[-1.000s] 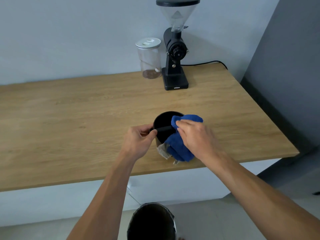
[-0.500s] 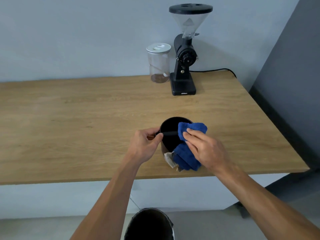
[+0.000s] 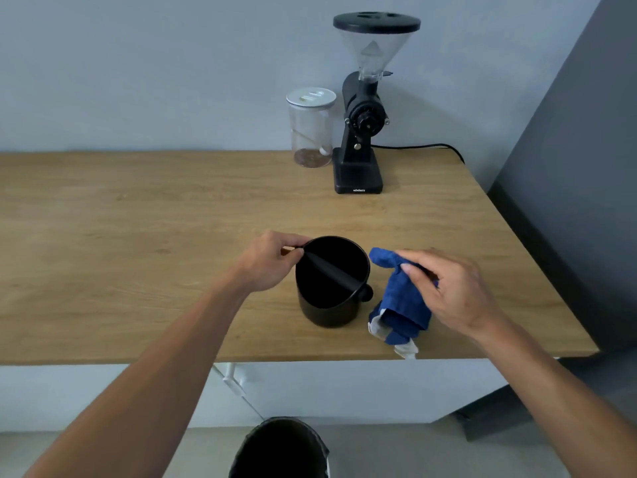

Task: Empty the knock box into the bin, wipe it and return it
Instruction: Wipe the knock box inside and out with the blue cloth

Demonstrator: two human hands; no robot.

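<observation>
The surface [image 3: 138,236] carries the knock box [image 3: 331,305], upright near its front edge, with the grinder [image 3: 362,132] and jar [image 3: 310,129] well behind, nothing in the way. Wiping looks done; returning it is next. Left hand [image 3: 272,263] pinches the bar's end; right hand [image 3: 448,291] holds the cloth [image 3: 400,298] beside the box. The bin [image 3: 279,450] sits below
</observation>
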